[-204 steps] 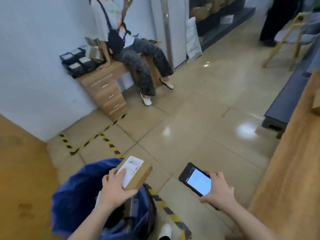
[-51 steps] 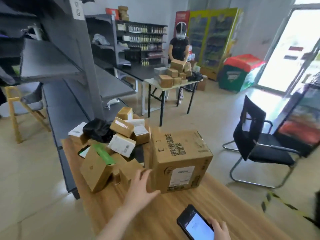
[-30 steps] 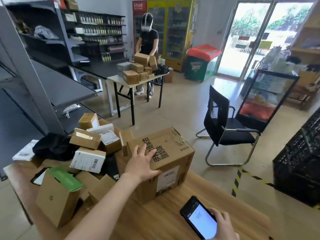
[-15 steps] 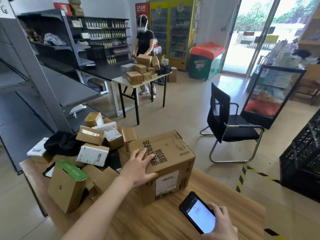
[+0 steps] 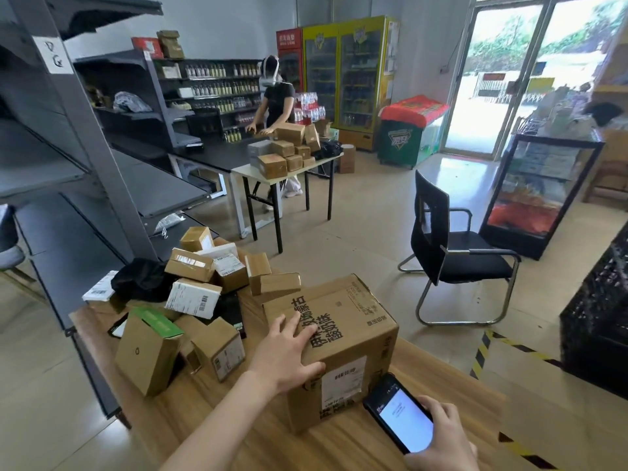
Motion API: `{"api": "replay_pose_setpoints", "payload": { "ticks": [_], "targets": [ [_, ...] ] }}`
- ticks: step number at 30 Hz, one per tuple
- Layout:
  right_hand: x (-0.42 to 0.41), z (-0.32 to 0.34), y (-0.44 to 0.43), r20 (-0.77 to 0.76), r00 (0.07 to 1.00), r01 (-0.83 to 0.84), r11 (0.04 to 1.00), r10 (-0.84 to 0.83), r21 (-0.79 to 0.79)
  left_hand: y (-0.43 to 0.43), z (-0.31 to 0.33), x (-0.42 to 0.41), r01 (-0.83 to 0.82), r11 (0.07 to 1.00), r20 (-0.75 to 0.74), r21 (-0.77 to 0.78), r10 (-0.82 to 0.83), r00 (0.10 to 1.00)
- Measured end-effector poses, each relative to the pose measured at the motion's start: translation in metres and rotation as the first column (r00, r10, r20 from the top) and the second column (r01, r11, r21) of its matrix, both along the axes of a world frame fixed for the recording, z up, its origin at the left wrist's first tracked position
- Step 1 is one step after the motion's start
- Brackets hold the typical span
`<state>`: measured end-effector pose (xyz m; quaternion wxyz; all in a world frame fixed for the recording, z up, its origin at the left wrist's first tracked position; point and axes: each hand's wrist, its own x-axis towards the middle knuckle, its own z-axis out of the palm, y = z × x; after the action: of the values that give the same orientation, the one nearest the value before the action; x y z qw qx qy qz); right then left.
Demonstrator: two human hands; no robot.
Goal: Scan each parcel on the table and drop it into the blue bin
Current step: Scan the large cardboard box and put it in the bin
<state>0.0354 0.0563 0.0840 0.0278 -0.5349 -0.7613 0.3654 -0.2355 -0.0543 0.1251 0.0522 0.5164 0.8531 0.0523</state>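
Note:
A large cardboard parcel [image 5: 353,321] with black printed characters and a white label on its near face stands on the wooden table [image 5: 238,433]. My left hand [image 5: 289,355] lies on its top near corner, fingers spread flat and thumb against the near face. My right hand [image 5: 441,436] holds a black phone [image 5: 401,413] with a lit screen just in front of the parcel's label. A heap of several small parcels [image 5: 197,294] lies on the table to the left. The blue bin is out of view.
Grey metal shelving [image 5: 68,158] runs along the left. A black chair [image 5: 452,253] stands right of the table, with a black crate [image 5: 598,321] at the far right. Further back a person [image 5: 277,107] stands at a folding table with boxes [image 5: 285,151].
I have turned from the blue bin to the table. My left hand reached out and settled on the large parcel. The phone has come closer to the parcel's label.

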Motion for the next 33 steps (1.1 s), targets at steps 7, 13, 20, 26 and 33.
{"api": "replay_pose_setpoints", "payload": {
  "ticks": [7,13,20,26,33],
  "targets": [
    [0.022,0.000,-0.011,-0.011,1.000,-0.027,1.000,0.027,-0.013,-0.016,0.007,0.027,-0.018,1.000,-0.006,-0.004,0.018,1.000],
    [0.036,0.004,-0.015,-0.017,1.000,-0.018,0.999,0.019,0.027,-0.020,0.033,0.020,-0.050,0.999,0.086,-0.017,0.051,0.995],
    [0.041,0.013,-0.019,-0.073,0.997,-0.025,0.999,0.027,0.027,-0.029,0.051,-0.016,-0.190,0.978,0.577,-0.085,0.204,0.791],
    [0.043,0.011,-0.028,-0.040,0.999,-0.018,1.000,0.018,0.020,-0.063,-0.017,-0.010,-0.287,0.944,0.668,-0.165,0.321,0.672],
    [0.052,0.005,-0.032,0.030,1.000,0.001,0.999,-0.002,0.049,-0.058,-0.055,0.041,-0.175,0.975,0.592,-0.140,0.224,0.775]
  ]
}}
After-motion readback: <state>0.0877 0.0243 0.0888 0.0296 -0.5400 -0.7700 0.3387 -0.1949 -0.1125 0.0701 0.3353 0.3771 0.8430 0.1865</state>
